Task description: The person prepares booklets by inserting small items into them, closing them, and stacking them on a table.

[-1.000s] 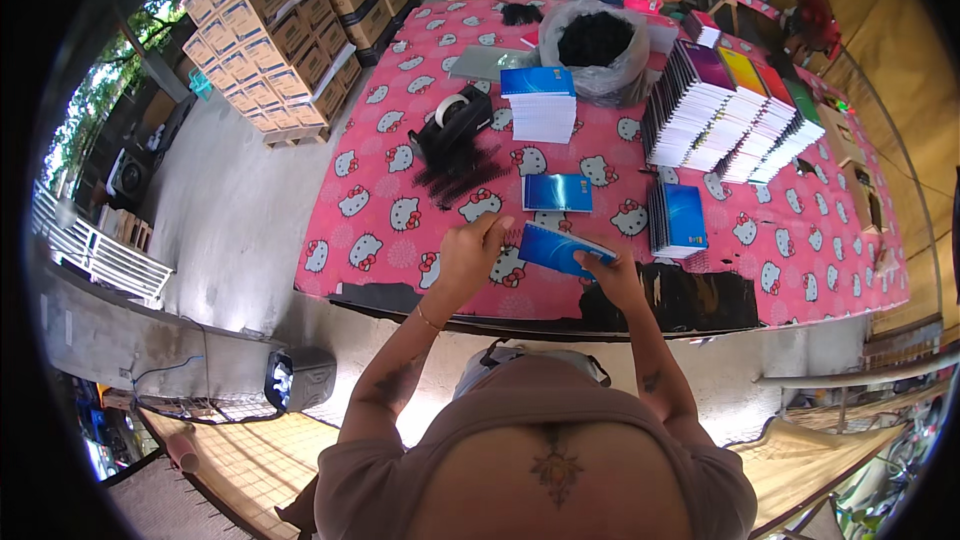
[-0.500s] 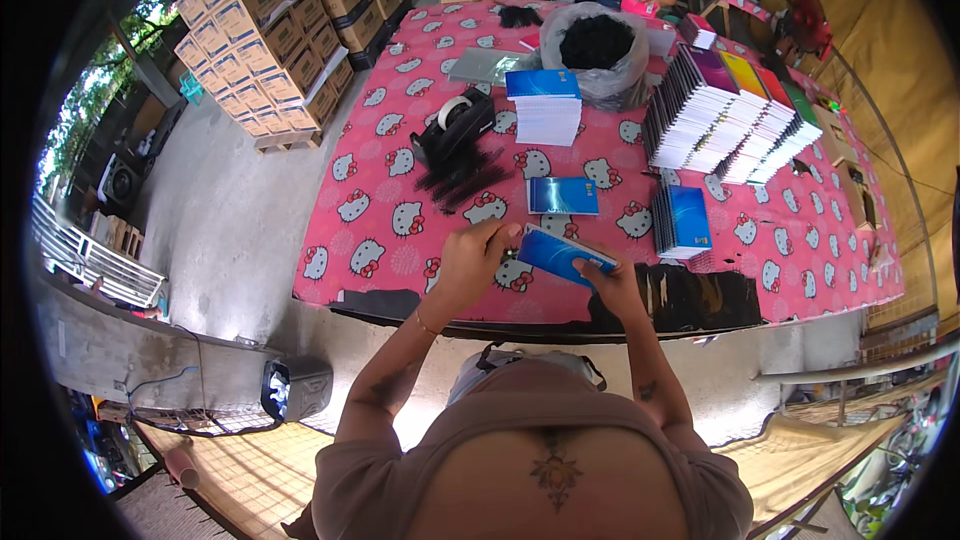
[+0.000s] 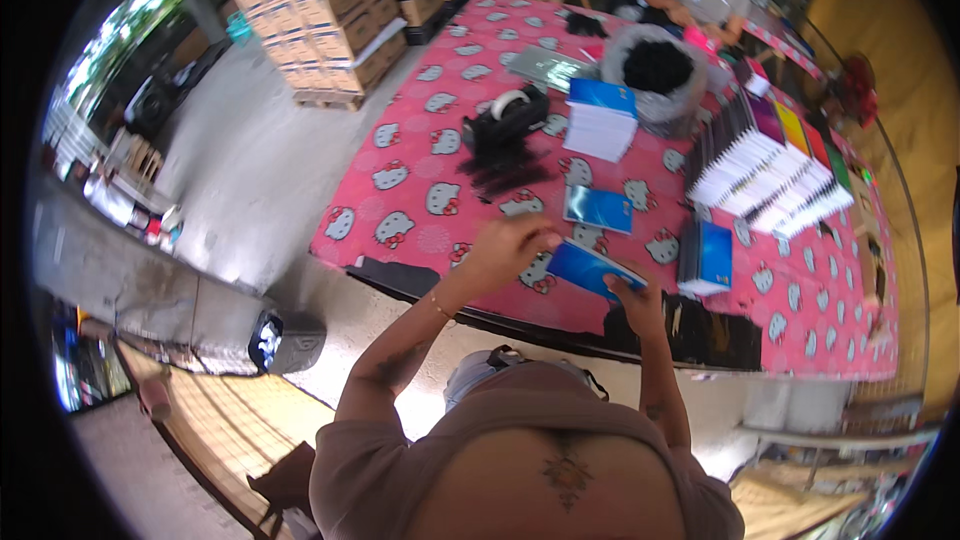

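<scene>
The blue booklet (image 3: 590, 270) is held above the near edge of the pink table (image 3: 420, 170), its long axis running from near-left up to far-right. The right hand (image 3: 632, 298) grips its near right corner, fingers closed around it. The left hand (image 3: 510, 248) sits at its left end, fingers curled at the edge; whether they pinch it I cannot tell. Just beyond lies 1 more blue booklet (image 3: 598, 208), flat on the cloth.
</scene>
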